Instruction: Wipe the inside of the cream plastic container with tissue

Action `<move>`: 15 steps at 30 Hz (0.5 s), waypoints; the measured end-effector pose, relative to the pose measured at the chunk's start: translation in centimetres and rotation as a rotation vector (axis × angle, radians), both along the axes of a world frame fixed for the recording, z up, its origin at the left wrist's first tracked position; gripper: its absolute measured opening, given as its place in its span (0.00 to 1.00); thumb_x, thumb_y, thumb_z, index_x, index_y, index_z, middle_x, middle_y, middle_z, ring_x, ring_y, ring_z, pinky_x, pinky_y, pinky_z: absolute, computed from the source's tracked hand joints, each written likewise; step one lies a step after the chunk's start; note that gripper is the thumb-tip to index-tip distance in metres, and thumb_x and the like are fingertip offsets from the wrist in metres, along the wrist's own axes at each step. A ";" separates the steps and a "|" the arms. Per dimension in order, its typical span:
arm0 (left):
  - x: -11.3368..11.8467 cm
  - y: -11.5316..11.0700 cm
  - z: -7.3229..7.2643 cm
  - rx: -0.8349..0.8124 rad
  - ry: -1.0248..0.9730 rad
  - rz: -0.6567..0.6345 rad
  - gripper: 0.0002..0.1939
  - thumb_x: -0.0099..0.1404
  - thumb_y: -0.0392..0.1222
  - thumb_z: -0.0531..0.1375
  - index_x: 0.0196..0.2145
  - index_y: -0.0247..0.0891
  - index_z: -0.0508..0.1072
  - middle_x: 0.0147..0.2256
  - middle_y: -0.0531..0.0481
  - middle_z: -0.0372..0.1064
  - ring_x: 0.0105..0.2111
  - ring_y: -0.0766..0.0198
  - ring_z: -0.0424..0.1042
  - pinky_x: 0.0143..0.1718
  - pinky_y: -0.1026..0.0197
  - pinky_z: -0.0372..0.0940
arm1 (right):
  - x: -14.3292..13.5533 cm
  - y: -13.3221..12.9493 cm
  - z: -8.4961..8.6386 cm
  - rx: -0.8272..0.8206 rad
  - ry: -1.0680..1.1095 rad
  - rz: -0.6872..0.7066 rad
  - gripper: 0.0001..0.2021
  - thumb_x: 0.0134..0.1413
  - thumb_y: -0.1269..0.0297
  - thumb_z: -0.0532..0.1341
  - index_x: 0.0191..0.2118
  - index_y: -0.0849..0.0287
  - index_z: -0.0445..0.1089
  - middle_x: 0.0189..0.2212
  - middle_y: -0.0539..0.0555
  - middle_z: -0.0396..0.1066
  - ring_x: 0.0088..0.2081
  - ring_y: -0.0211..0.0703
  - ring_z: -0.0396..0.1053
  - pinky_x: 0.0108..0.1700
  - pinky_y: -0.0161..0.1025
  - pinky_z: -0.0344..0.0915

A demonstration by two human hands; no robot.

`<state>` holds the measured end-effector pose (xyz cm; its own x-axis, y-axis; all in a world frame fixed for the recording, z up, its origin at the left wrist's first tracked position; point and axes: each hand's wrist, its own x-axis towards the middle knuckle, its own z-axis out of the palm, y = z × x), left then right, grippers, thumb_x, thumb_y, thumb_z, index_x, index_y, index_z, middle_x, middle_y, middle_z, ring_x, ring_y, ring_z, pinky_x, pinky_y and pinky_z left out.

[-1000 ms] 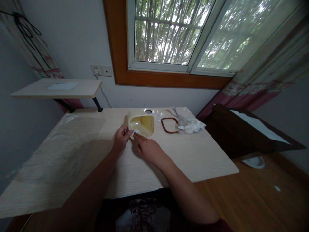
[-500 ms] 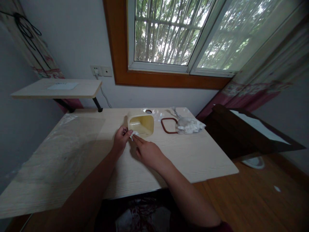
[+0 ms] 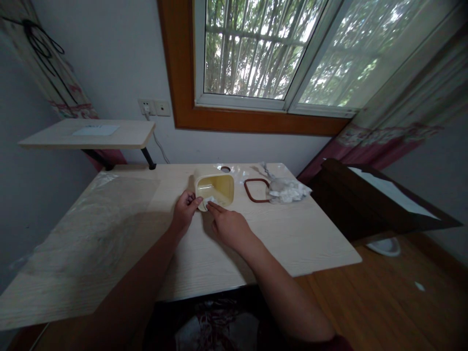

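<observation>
A pale yellow container point(image 3: 221, 187) lies on the light wooden table with its open side facing me. My left hand point(image 3: 185, 209) grips its near left corner, thumb on the rim. A small white piece point(image 3: 209, 200), perhaps tissue or cloth, is at the near rim. My right hand point(image 3: 230, 226) presses it there with its fingertips, the fingers close together. To the right of the container lies a reddish-brown rounded square ring point(image 3: 246, 188), beside a clear plastic bag of white pieces point(image 3: 288, 190).
Clear plastic film point(image 3: 109, 214) covers the left of the table point(image 3: 292, 243). A raised shelf point(image 3: 91, 134) stands at the back left. A dark piece of furniture point(image 3: 383, 195) is beyond the right edge.
My right hand has slid slightly right along the container's near rim, with the white piece under its fingertips. My left hand and the container have shifted very slightly right.
</observation>
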<state>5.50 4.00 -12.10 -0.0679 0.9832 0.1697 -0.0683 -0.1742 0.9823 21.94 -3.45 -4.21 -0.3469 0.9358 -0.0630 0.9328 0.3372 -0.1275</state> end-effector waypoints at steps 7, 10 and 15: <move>0.0 0.0 0.3 -0.009 -0.013 0.005 0.19 0.56 0.53 0.68 0.28 0.40 0.64 0.19 0.60 0.55 0.18 0.72 0.55 0.17 0.69 0.51 | 1.3 1.3 -1.0 0.006 -0.072 -0.105 0.29 0.65 0.68 0.47 0.70 0.57 0.55 0.70 0.64 0.53 0.47 0.55 0.78 0.46 0.55 0.75; -0.1 0.1 0.1 -0.003 -0.015 0.004 0.19 0.56 0.53 0.68 0.28 0.40 0.63 0.19 0.60 0.54 0.18 0.72 0.55 0.18 0.69 0.51 | 1.6 1.6 -1.0 0.001 -0.104 -0.160 0.28 0.66 0.70 0.44 0.70 0.58 0.55 0.70 0.66 0.53 0.47 0.56 0.78 0.45 0.55 0.75; -0.1 0.2 -0.2 -0.017 -0.008 -0.011 0.19 0.56 0.53 0.67 0.29 0.40 0.63 0.20 0.60 0.55 0.18 0.72 0.55 0.18 0.69 0.51 | 1.4 1.8 -0.6 0.010 -0.132 -0.174 0.27 0.66 0.72 0.44 0.68 0.61 0.59 0.68 0.68 0.57 0.44 0.57 0.79 0.43 0.55 0.75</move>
